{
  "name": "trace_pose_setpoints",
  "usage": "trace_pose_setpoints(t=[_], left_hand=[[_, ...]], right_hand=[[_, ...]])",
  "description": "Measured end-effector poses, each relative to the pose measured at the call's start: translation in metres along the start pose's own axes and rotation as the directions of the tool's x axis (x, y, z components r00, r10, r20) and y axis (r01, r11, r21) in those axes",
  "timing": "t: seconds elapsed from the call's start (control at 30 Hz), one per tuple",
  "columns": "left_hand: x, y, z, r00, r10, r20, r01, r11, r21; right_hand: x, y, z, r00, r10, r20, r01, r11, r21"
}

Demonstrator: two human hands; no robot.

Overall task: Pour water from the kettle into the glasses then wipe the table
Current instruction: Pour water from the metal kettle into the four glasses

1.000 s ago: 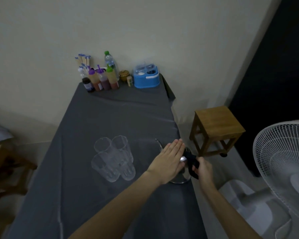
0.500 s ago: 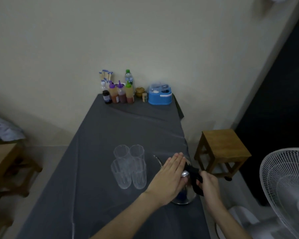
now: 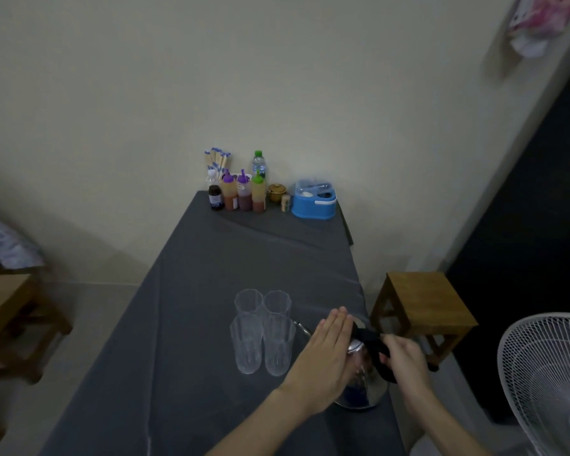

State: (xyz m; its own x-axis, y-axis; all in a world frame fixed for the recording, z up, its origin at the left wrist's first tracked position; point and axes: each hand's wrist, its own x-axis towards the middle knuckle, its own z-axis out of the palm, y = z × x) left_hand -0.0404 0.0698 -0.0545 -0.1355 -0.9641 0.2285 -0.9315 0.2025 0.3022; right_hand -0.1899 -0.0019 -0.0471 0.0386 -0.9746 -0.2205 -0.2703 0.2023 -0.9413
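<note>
Resting flat on top of kettle with straight-fingered left hand; gripping black handle with right hand (four glasses just beside, on grey surface).

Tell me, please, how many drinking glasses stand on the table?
4. They stand in a tight square on the table, left of the kettle: back-left glass, back-right glass, front-left glass, front-right glass. None appears hidden.

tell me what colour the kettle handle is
Black. The kettle handle shows best in the head view, gripped by the right hand.
</note>
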Motion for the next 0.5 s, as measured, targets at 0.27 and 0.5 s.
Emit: trace_pose_setpoints(t=[0.27, 0.5], left_hand=[[-0.007, 0.002, -0.011, 0.999, -0.049, 0.002, 0.049, 0.979, -0.2], [-0.009, -0.002, -0.018, 0.997, -0.077, 0.026, 0.082, 0.967, -0.241]], right_hand=[[-0.005, -0.018, 0.003, 0.997, -0.079, -0.007, 0.078, 0.99, -0.116], [-0.008, -0.034, 0.006, 0.988, -0.152, 0.019, 0.152, 0.961, -0.231]])
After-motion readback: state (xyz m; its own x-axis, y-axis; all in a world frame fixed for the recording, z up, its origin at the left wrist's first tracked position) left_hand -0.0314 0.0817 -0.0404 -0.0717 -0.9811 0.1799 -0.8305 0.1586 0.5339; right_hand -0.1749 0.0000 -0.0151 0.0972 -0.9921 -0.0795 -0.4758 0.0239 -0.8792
